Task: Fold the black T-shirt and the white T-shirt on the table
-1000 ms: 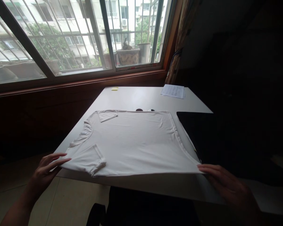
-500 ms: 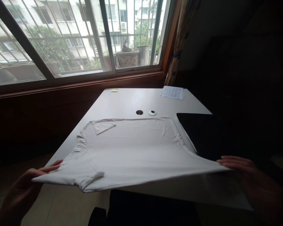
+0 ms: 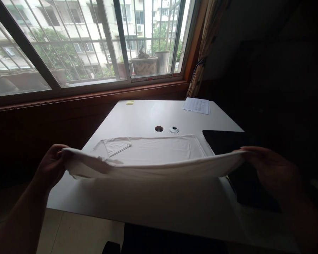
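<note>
A white T-shirt [image 3: 159, 150] lies partly on the white table [image 3: 137, 116], one sleeve folded flat on its far side. Its near edge is lifted and stretched between my two hands, sagging a little in the middle. At the left, my left hand [image 3: 54, 164] is closed on the shoulder end of that edge. My right hand [image 3: 265, 160], in dim light at the right, pinches the hem end. The raised cloth hides the collar and most of the near half of the shirt.
Behind the shirt are a round hole [image 3: 159, 129] and a round grommet cover [image 3: 174, 129]. Papers [image 3: 197, 105] and a yellow sticky note [image 3: 129, 102] lie at the far edge. A dark flat item [image 3: 224, 141] rests at the right. A black chair [image 3: 159, 240] stands in front.
Both hands have risen and moved away from me, carrying the shirt's near edge up and over toward its far half. The near part of the table has come into view.
</note>
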The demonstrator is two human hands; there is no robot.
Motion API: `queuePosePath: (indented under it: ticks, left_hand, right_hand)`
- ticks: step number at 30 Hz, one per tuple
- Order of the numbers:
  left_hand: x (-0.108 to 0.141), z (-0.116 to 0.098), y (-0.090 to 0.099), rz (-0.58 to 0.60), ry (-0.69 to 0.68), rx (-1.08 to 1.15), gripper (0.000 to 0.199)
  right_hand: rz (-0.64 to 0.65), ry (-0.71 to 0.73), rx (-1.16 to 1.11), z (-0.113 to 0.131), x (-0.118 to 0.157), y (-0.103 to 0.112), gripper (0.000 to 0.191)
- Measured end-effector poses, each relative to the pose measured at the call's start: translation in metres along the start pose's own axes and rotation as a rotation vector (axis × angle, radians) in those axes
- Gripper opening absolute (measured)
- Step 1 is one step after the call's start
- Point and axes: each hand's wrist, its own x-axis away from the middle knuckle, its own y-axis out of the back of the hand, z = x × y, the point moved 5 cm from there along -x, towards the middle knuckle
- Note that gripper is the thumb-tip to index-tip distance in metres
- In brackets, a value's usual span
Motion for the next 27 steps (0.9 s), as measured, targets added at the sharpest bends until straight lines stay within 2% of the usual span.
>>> queuePosePath:
  ticks: [3,5,8,11,15,19,22,25,27]
  left_hand:
    - [-0.042,0.012,-0.028,0.09,0.184,0.181,0.039]
    - [-0.067,0.027,-0.047,0.174,0.245,0.208,0.044]
    - [-0.097,0.056,-0.069,0.225,0.329,0.179,0.057]
    - [-0.112,0.081,-0.085,0.256,0.413,0.11,0.065]
    - [-0.122,0.098,-0.085,0.203,0.446,0.027,0.07]
    - [-0.135,0.106,-0.073,0.161,0.372,-0.173,0.066]
    - [-0.145,0.102,-0.069,0.136,0.166,-0.391,0.057]
    - [-0.146,0.093,-0.078,0.175,-0.08,-0.504,0.045]
    - [-0.143,0.092,-0.085,0.194,-0.155,-0.53,0.041]
  right_hand:
    - [0.114,0.011,-0.065,-0.011,-0.043,-0.032,0.043]
    - [0.227,0.013,-0.081,-0.019,-0.068,-0.059,0.049]
    - [0.359,0.001,-0.025,-0.036,-0.094,-0.098,0.05]
    - [0.367,0.021,0.078,-0.055,-0.11,-0.126,0.042]
    - [0.348,0.031,0.207,-0.073,-0.12,-0.147,0.037]
    - [0.314,0.081,0.393,-0.076,-0.126,-0.153,0.032]
    - [0.328,0.172,0.503,-0.069,-0.127,-0.163,0.026]
    - [0.324,0.36,0.574,-0.045,-0.121,-0.182,0.022]
    - [0.356,0.475,0.56,-0.022,-0.111,-0.204,0.021]
